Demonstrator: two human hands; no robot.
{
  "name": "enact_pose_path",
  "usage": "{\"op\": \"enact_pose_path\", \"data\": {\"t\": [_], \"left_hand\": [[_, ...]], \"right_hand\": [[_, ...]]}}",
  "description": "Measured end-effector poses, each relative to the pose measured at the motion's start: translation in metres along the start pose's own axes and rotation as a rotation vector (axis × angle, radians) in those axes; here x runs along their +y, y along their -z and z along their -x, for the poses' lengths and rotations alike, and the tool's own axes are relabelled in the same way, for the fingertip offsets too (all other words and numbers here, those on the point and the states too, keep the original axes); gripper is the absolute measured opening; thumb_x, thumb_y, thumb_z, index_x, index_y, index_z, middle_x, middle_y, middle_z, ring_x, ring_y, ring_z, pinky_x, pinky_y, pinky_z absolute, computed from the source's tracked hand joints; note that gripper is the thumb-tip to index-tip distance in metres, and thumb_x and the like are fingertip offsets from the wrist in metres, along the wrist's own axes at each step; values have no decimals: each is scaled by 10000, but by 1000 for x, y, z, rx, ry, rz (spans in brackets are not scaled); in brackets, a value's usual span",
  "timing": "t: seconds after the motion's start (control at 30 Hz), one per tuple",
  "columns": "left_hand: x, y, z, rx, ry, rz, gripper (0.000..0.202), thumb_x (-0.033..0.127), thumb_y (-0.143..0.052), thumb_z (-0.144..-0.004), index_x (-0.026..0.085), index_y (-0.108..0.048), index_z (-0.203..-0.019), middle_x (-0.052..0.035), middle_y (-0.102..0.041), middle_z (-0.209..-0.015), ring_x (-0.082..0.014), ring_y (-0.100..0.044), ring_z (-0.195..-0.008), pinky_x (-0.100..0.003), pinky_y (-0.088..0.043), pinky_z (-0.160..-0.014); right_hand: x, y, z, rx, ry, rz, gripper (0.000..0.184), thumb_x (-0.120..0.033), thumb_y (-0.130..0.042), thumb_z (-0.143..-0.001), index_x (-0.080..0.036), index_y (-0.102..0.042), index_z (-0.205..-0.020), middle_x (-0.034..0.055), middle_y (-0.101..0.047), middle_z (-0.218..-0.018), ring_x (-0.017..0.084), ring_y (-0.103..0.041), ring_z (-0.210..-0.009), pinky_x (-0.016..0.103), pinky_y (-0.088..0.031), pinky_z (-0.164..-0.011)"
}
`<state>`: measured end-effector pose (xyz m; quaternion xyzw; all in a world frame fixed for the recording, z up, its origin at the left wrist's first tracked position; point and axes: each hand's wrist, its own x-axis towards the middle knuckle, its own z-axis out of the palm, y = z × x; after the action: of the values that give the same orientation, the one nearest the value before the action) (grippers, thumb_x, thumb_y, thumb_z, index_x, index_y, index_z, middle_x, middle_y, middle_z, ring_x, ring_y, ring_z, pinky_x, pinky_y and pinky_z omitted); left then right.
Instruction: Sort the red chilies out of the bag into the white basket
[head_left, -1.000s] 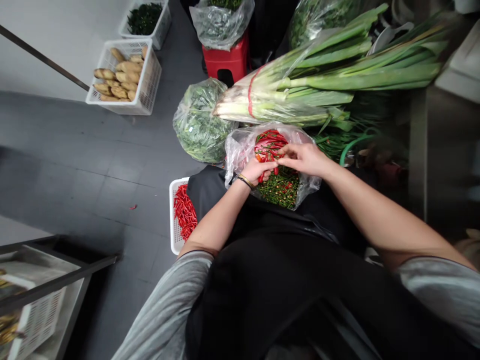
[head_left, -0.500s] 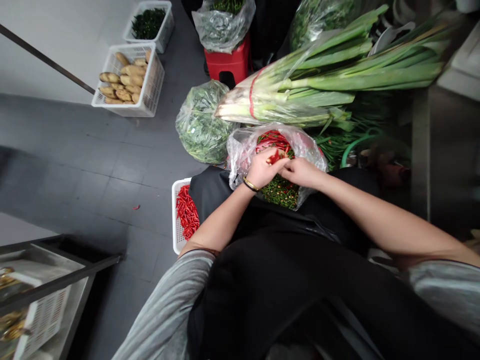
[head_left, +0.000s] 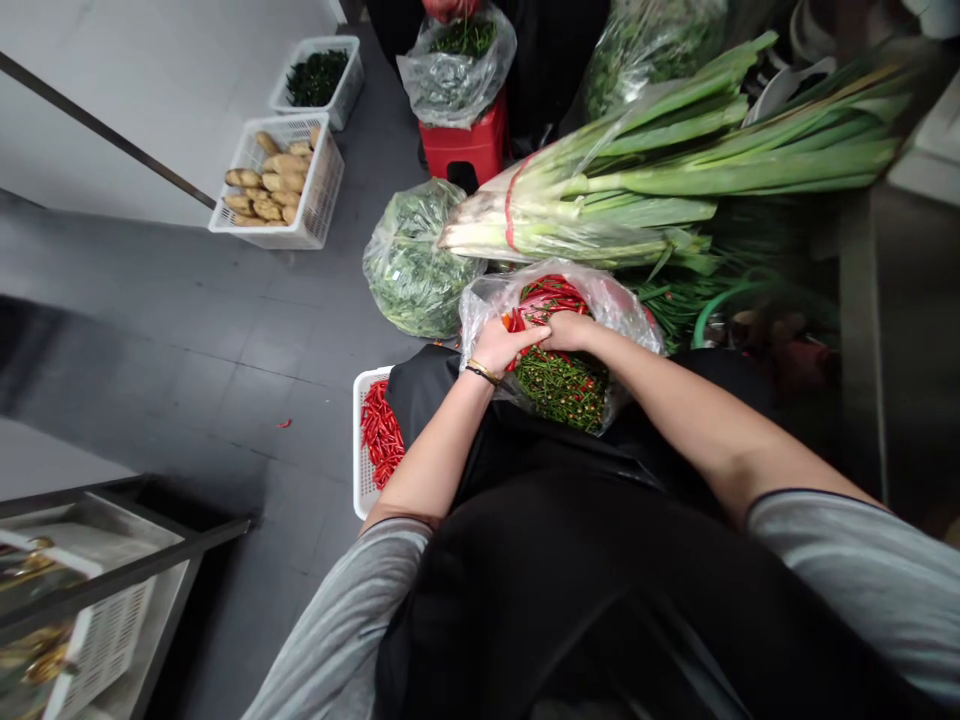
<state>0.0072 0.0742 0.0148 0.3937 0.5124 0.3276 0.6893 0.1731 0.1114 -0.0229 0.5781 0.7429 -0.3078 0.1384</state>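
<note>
A clear plastic bag (head_left: pixel 480 300) stands open between my knees. Red chilies (head_left: pixel 555 292) lie at its far side, and a heap of green chili stems (head_left: pixel 566 390) at its near side. Over the bag's left part, my left hand (head_left: pixel 501 345) is closed around several red chilies (head_left: pixel 514 322), its thumb stretched to the right. My right hand (head_left: pixel 568 331) reaches down among the chilies beside that thumb; its fingertips are hidden. By my left knee, a white basket (head_left: pixel 361 488) holds loose red chilies (head_left: pixel 381 435).
Bundled leeks (head_left: pixel 585 200) lie beyond the bag, next to a bag of leafy greens (head_left: pixel 420 260). Behind are a red stool (head_left: pixel 465 145) and a person in dark clothes. Baskets of potato-like tubers (head_left: pixel 274 185) and dark green peppers (head_left: pixel 316 78) stand back left. A metal rack (head_left: pixel 172 600) is at left.
My right hand has moved from a pinch beside my left hand down into the chilies. My left hand has shifted slightly left and nearer. A red shape has appeared above the far bag.
</note>
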Motion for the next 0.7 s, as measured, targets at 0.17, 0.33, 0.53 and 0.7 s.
{"op": "enact_pose_path", "data": {"t": [0.17,0.33,0.53,0.7], "left_hand": [[-7,-7,-6,-81,60,40,314,143,-874,-512,149,-607,-676,59,-533,-513,-43,-407,-447,-195,-272,-424],[-13,-20,-2,-208,184,142,356,200,-878,-535,160,-544,-652,75,-459,-446,-33,-351,-360,-194,-214,-376],[-4,2,-3,22,231,270,280,210,-747,-666,159,-480,-603,78,-391,-397,-27,-309,-321,-161,-176,-343],[0,9,-5,136,139,206,251,182,-722,-672,152,-483,-603,67,-442,-412,-22,-328,-314,-158,-214,-342]], "right_hand": [[19,11,39,-6,5,-782,190,-368,-623,-776,-178,-614,-778,15,-622,-597,139,-590,-524,267,-508,-552],[6,9,58,385,93,-717,176,-357,-572,-796,-190,-582,-742,36,-638,-640,166,-597,-603,286,-496,-611],[-16,-6,13,277,20,39,389,-405,-455,-923,-121,-672,-1077,208,-674,-1142,311,-631,-1029,386,-481,-839],[-30,-3,-20,80,22,94,358,-352,-517,-900,-126,-703,-1105,189,-690,-1142,286,-648,-1017,324,-479,-783]]}}
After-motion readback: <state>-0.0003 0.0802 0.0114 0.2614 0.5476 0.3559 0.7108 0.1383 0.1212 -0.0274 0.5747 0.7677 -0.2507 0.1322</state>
